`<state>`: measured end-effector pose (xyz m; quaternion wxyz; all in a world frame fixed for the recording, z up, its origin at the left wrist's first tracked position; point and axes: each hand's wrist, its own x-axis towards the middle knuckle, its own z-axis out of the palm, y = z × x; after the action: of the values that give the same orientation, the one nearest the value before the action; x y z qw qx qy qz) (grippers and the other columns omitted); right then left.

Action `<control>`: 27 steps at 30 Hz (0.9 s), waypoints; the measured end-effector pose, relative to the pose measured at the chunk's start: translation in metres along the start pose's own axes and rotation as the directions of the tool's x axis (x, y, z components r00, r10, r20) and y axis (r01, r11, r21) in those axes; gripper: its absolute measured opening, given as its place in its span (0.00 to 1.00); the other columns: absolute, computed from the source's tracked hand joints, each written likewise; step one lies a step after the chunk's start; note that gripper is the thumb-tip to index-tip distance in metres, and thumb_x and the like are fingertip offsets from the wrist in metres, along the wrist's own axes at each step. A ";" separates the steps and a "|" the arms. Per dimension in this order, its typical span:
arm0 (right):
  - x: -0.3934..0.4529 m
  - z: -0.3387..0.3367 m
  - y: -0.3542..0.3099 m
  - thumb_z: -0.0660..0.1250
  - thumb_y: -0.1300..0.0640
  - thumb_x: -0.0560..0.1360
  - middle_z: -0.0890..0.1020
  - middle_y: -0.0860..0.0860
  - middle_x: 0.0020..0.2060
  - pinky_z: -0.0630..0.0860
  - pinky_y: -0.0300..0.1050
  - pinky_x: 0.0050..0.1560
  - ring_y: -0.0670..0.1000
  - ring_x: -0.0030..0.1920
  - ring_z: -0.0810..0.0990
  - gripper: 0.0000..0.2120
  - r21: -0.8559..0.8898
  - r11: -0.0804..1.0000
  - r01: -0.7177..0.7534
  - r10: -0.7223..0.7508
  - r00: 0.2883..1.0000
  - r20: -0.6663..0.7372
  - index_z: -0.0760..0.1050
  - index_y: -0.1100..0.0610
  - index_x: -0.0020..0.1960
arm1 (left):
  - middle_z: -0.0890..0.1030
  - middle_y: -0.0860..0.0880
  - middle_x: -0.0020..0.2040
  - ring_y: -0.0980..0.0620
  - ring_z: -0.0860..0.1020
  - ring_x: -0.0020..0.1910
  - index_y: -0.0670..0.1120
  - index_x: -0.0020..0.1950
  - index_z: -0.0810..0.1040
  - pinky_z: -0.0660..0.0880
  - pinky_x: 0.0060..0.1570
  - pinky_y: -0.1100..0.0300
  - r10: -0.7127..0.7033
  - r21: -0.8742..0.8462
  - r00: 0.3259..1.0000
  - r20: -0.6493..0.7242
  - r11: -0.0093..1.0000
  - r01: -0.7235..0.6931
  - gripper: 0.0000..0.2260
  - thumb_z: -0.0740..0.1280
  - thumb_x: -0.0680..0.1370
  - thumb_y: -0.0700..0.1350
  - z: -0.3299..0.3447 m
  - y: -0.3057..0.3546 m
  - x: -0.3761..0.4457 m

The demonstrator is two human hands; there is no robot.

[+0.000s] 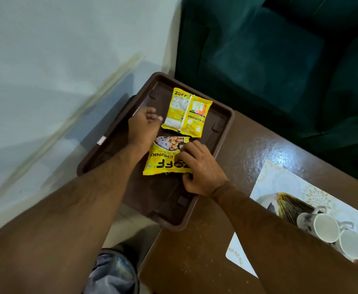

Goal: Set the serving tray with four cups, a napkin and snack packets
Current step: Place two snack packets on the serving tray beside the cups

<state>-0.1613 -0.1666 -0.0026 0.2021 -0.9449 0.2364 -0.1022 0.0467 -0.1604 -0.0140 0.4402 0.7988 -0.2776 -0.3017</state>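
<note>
A brown serving tray (114, 145) lies on the left end of a brown table and hangs over its edge. Two yellow snack packets lie in it: the far packet (186, 112) shows its back, the near packet (165, 158) shows its front. My left hand (144, 126) rests on the tray with fingers curled, touching the left edges of both packets. My right hand (199, 168) grips the near packet's right edge. Two white cups (326, 228) (352, 244) lie at the lower right on a white placemat.
The brown table (248, 145) stretches to the right. A white placemat with gold patterns (280, 179) holds a dark gold-striped item (290, 206) next to the cups. A dark green sofa (280, 49) stands behind the table. A pale floor lies to the left.
</note>
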 end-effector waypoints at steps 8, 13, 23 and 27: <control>-0.005 -0.008 0.018 0.62 0.59 0.63 0.80 0.56 0.49 0.73 0.54 0.47 0.59 0.50 0.75 0.20 0.087 0.994 -0.071 0.080 0.992 -0.096 0.80 0.62 0.52 | 0.77 0.40 0.70 0.42 0.75 0.70 0.39 0.74 0.69 0.73 0.68 0.51 -0.050 0.231 0.998 0.050 0.972 0.037 0.32 0.77 0.74 0.48 0.050 0.027 0.027; 0.013 -0.019 0.031 0.65 0.62 0.71 0.80 0.54 0.50 0.73 0.38 0.52 0.52 0.51 0.78 0.15 0.271 0.894 -0.357 0.435 0.837 -0.331 0.79 0.62 0.57 | 0.77 0.41 0.69 0.43 0.76 0.69 0.39 0.73 0.70 0.73 0.66 0.53 -0.065 0.250 0.998 0.010 0.966 0.061 0.34 0.80 0.72 0.46 0.064 0.029 0.031; 0.036 -0.014 0.020 0.69 0.59 0.74 0.77 0.52 0.46 0.77 0.49 0.47 0.51 0.46 0.76 0.06 0.248 0.857 -0.452 0.515 0.775 -0.366 0.75 0.58 0.50 | 0.86 0.44 0.54 0.45 0.85 0.51 0.44 0.57 0.84 0.83 0.53 0.50 -0.252 -0.125 0.962 -0.100 0.963 0.240 0.11 0.71 0.76 0.39 0.062 0.035 0.033; 0.036 -0.004 0.007 0.70 0.49 0.74 0.77 0.52 0.46 0.77 0.53 0.47 0.53 0.45 0.77 0.13 0.218 0.823 -0.525 0.563 0.805 -0.189 0.74 0.57 0.51 | 0.85 0.46 0.57 0.50 0.83 0.54 0.42 0.61 0.80 0.79 0.55 0.58 -0.053 -0.166 0.987 -0.154 0.986 0.027 0.12 0.69 0.78 0.35 0.045 0.037 0.030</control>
<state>-0.1342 -0.1910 0.0013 0.2652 -0.7983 0.5122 -0.1735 0.0271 -0.2228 -0.0086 0.5188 0.7868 -0.1999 -0.2680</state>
